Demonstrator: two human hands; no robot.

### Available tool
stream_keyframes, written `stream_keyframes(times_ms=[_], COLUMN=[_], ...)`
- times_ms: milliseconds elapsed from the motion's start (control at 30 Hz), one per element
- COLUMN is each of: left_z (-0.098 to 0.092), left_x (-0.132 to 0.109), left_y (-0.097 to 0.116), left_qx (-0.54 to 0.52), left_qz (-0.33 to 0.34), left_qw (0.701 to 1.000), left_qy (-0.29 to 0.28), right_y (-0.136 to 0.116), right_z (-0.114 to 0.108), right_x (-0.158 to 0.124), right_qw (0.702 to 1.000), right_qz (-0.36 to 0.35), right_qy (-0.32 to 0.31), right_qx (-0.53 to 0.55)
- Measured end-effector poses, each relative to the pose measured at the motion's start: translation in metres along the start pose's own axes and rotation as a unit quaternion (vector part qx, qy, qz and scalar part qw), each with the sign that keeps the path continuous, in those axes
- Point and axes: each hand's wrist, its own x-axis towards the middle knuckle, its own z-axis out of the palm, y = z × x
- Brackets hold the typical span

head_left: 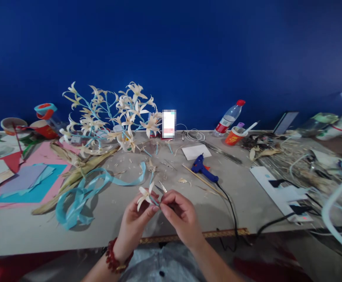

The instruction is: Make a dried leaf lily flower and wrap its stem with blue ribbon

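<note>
My left hand (138,216), with a red beaded bracelet at the wrist, is closed on a handmade cream flower (144,197) with a blue-wrapped stem. Thumb and fingers of my right hand (180,216) pinch the lower end of that stem, so the two hands meet fingertip to fingertip above the table. Just beyond the right fingers shows a shiny metal tool (162,187); whether it is held or lies on the table I cannot tell. Left of my hands a loose light-blue ribbon (71,205) curls across the tabletop.
Finished cream flowers on blue stems (109,109) stand at the back left. A blue glue gun (202,168) lies right of centre beside a thin wooden stick (200,178). Dried husks (79,172) and coloured paper (53,184) lie left; a power strip (277,196) with cables is right.
</note>
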Motion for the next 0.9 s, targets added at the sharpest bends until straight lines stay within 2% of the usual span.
stream_keyframes(times_ms=[133, 233, 400, 467, 533, 600, 700, 733, 800, 900], left_z=[0.001, 0.004, 0.011, 0.011, 0.009, 0.005, -0.002, -0.003, -0.007, -0.01], left_x=[-0.001, -0.001, -0.002, -0.001, 0.0, 0.001, 0.005, 0.007, 0.009, 0.012], left_y=[-0.001, 0.003, 0.01, 0.011, 0.011, 0.012, 0.013, 0.014, 0.013, 0.009], left_qx=[0.012, -0.009, -0.088, -0.097, -0.102, -0.108, -0.093, -0.08, -0.055, -0.04], left_qz=[0.007, 0.0, -0.001, 0.001, 0.005, 0.009, 0.014, 0.015, 0.017, 0.016], left_qw=[1.0, 1.0, 0.996, 0.995, 0.994, 0.993, 0.996, 0.997, 0.998, 0.997], left_qy=[-0.001, -0.005, -0.022, -0.04, -0.046, -0.037, -0.006, 0.009, 0.038, 0.068], right_y=[-0.003, -0.002, 0.008, 0.013, 0.02, 0.028, 0.037, 0.038, 0.039, 0.036], right_z=[0.001, 0.005, 0.013, 0.012, 0.004, -0.011, -0.038, -0.046, -0.057, -0.062], right_x=[0.0, -0.001, 0.001, 0.004, 0.007, 0.009, 0.004, 0.001, -0.007, -0.017], right_qw=[1.0, 0.992, 0.954, 0.946, 0.952, 0.971, 0.991, 0.981, 0.937, 0.869], right_qz=[0.003, 0.072, 0.189, 0.213, 0.201, 0.16, 0.072, 0.036, -0.013, -0.026], right_qy=[-0.006, -0.018, -0.012, 0.002, 0.037, 0.073, 0.082, 0.066, 0.027, -0.017], right_qx=[0.023, 0.103, 0.232, 0.245, 0.229, 0.159, -0.079, -0.18, -0.347, -0.494])
